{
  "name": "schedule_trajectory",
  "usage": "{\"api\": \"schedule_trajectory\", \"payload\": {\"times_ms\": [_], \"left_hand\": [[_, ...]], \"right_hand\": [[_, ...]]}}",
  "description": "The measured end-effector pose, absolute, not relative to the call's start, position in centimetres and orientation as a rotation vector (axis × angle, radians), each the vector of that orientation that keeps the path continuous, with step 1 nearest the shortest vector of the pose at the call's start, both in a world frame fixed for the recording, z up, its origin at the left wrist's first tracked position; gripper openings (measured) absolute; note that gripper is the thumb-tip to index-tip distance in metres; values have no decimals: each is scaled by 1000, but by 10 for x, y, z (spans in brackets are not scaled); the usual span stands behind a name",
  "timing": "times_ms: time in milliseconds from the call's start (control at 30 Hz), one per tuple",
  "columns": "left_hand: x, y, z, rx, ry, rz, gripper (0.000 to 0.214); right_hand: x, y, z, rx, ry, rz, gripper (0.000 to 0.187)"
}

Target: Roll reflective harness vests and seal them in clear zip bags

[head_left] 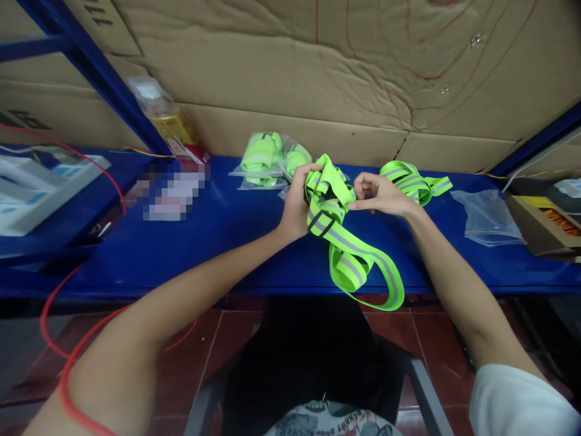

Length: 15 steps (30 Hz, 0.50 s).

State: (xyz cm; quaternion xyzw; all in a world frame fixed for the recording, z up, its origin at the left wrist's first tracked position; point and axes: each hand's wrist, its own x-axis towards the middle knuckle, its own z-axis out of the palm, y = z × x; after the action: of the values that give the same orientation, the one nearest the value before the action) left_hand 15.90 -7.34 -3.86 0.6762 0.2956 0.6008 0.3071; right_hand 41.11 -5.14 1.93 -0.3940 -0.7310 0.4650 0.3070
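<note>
Green strap point(363, 242) trailed bodyward and rightward from the left hand point(297, 203) clasping it; right hand point(381, 194), curled, was just beside, pinch unclear.

Held strap point(349, 237): woven-looking cloth
Buckle point(322, 223): smooth, plastic-looking
Flat bag point(490, 218): thin, glossy, see-through plastic
Tabletop point(218, 236): smooth, faintly glossy
Back panel point(254, 79): matt, creased cardboard

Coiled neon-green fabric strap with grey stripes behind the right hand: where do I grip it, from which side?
Likely best across the bundled loops of the coiled neon-green strap, from above: the right hand is in front, the brown cardboard panel behind, and the tail poking right might unwind.
</note>
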Motion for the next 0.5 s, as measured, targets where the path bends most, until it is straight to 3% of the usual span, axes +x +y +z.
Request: {"api": "schedule_trajectory", "payload": {"times_ms": [167,267,400,500], "left_hand": [[161,-72,-34,1714,714,1579,79],[161,-68,-34,1676,657,1572,84],[160,-70,-36,1662,588,1509,85],[158,-75,-34,1741,568,1372,96]], "right_hand": [[397,-52,6,-992,-2055,718,70],[396,-56,6,-951,-2132,636,57],[398,-58,6,-904,-2142,588,70],[401,-51,1,-971,-2032,540,53]]}}
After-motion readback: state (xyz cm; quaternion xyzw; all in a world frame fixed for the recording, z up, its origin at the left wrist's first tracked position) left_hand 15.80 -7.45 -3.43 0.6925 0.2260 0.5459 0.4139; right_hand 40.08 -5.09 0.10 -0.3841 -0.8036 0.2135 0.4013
